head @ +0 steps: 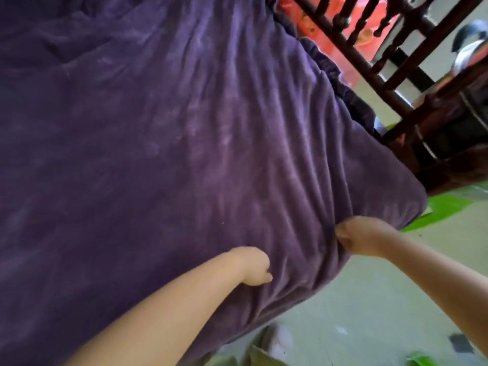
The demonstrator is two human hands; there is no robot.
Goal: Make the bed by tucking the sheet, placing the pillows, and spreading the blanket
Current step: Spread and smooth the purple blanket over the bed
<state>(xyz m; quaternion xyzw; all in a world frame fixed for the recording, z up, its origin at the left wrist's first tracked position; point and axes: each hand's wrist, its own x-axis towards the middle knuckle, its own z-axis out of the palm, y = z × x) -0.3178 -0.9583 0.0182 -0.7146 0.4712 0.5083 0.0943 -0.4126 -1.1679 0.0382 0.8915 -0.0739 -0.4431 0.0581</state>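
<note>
Left hand (254,265) curled, pressing the purple blanket (158,128); right hand (361,237) fisted, gripping blanket folds near its corner.

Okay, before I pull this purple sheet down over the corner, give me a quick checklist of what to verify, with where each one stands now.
1. Right hand gripping the purple sheet at the edge: ok, fabric bunched there.
2. Left hand on the sheet: ok; grip cannot tell, fingers hidden.
3. Sheet smooth: not ok, creases fan out from the right hand.
4. Corner covered: ok.
5. Edge tucked under: cannot tell.
6. Floor clear: not ok, green scraps nearby.
</note>
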